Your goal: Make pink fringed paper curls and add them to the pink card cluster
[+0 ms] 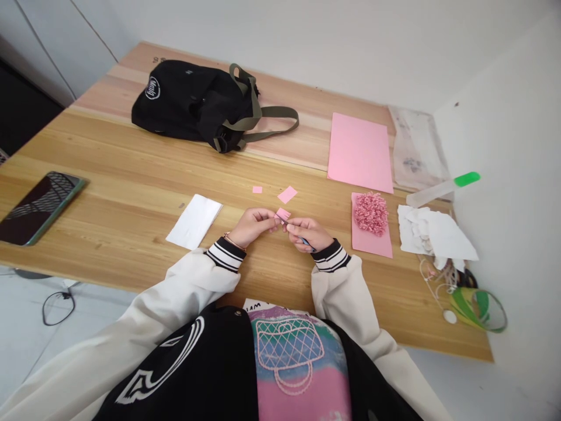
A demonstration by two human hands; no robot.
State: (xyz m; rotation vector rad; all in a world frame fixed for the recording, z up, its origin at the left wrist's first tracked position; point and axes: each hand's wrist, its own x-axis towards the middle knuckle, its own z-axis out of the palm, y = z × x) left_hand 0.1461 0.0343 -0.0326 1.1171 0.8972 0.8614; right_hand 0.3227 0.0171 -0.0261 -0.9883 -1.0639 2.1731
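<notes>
My left hand (256,227) pinches a small piece of pink paper (281,214) over the table's middle, close to my body. The paper's upper edge looks split into narrow strips. In my right hand (310,232) is a slim tool with a blue handle (305,241). Its thin dark tip lies against the pink piece; my fingers hide most of the tool, so its exact kind cannot be made out. Just beyond my hands lie a pink paper rectangle (287,195) and a smaller pink paper square (257,189), both flat on the wood.
Left are a folded white sheet (194,222) and a phone (39,207); a black bag (193,102) lies behind. Right are a large pink sheet (360,152), a pink yarn pom-pom (371,214), a green-capped tube (432,193), white scraps (447,234) and a green tape roll (477,309).
</notes>
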